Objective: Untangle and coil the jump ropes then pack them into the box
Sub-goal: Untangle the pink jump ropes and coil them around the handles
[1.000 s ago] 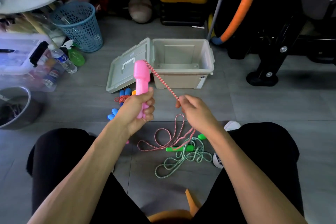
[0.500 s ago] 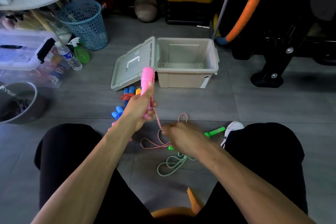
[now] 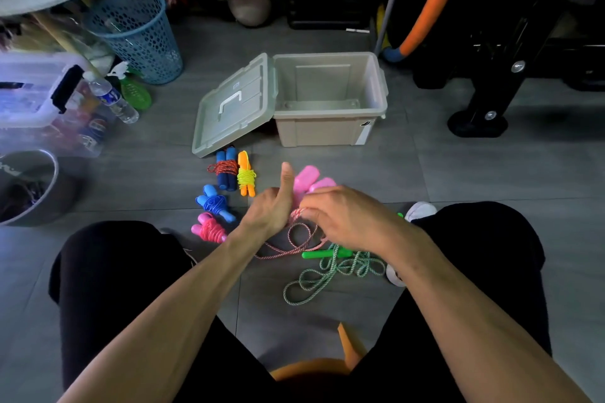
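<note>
Left hand (image 3: 273, 209) at frame centre, thumb up, fingers curled round two pink handles (image 3: 309, 181) side by side. Right hand (image 3: 343, 217) just beside, fingertips pinching the pink-and-white rope (image 3: 296, 240) near the handles; rest of that rope looped on the floor below. Green rope (image 3: 327, 275) loose, lower right of centre, its green handle (image 3: 322, 253) partly under the right wrist. Four coiled ropes left of centre: dark blue (image 3: 226, 172), orange (image 3: 246, 177), blue (image 3: 214, 203), pink (image 3: 209, 228). Beige box (image 3: 329, 129) open, upper centre, lid (image 3: 234, 105) leaning on its left side.
</note>
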